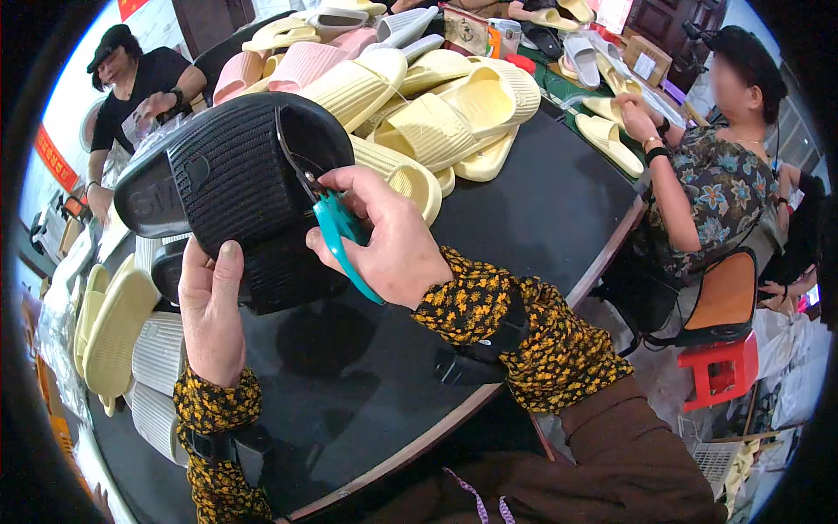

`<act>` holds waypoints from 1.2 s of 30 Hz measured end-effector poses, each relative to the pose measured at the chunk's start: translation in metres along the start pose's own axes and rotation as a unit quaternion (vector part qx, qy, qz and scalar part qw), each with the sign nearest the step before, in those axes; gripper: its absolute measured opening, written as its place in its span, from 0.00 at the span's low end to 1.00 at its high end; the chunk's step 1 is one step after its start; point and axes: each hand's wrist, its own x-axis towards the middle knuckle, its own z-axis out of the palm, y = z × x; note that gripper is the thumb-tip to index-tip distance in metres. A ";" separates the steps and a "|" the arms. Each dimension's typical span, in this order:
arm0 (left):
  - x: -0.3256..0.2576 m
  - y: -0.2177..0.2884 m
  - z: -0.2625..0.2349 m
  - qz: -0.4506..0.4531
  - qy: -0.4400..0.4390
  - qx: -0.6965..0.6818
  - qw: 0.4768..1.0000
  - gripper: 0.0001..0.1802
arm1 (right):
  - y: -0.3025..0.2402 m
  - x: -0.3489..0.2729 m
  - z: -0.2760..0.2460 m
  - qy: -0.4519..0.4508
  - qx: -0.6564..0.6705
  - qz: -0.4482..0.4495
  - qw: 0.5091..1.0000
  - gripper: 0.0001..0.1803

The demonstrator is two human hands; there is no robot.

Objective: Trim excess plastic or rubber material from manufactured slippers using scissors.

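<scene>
Over the dark table [524, 214], left hand [212, 301] holds black slippers [231, 175], right hand [388, 236] teal scissors [333, 234] apparently touching them.

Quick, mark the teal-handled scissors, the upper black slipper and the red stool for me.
Teal-handled scissors [331, 229], head view: on the handle.
Upper black slipper [237, 162], head view: on the ribbed strap.
Red stool [730, 355], head view: on its upper part.

The ribbed slide sandal [236, 170] is coloured solid black, the scissors' handles [334, 237] teal. The sleeve covers [563, 349] are patterned with yellow-orange flowers on black. Pale yellow, pink and grey are shown among the piled slides [428, 131].
</scene>
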 end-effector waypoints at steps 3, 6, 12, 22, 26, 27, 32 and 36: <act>0.000 -0.004 0.000 -0.002 0.004 -0.005 1.000 0.20 | 0.001 -0.001 0.002 0.002 0.007 0.011 1.000 0.25; 0.000 -0.004 0.000 0.011 -0.001 -0.017 1.000 0.20 | 0.000 -0.001 0.002 0.001 0.000 0.017 1.000 0.24; 0.000 -0.006 -0.002 -0.017 -0.008 0.004 1.000 0.20 | 0.002 -0.002 0.002 0.041 -0.019 -0.002 0.999 0.24; -0.001 0.002 0.000 0.010 0.005 0.028 1.000 0.18 | 0.000 -0.001 0.005 -0.007 0.020 0.039 0.999 0.23; 0.002 -0.005 0.001 0.031 0.015 0.033 0.999 0.14 | -0.007 -0.004 -0.001 -0.005 0.015 0.068 0.998 0.23; 0.006 -0.008 0.008 0.058 0.023 0.021 0.998 0.11 | -0.011 -0.005 -0.004 0.006 0.010 0.096 0.995 0.24; 0.002 -0.009 -0.004 -0.027 0.001 -0.056 0.998 0.17 | -0.007 -0.007 0.009 0.025 0.064 0.083 0.994 0.23; 0.006 -0.015 -0.004 -0.002 0.013 -0.115 0.993 0.15 | -0.009 -0.008 0.006 0.016 0.082 0.087 0.993 0.23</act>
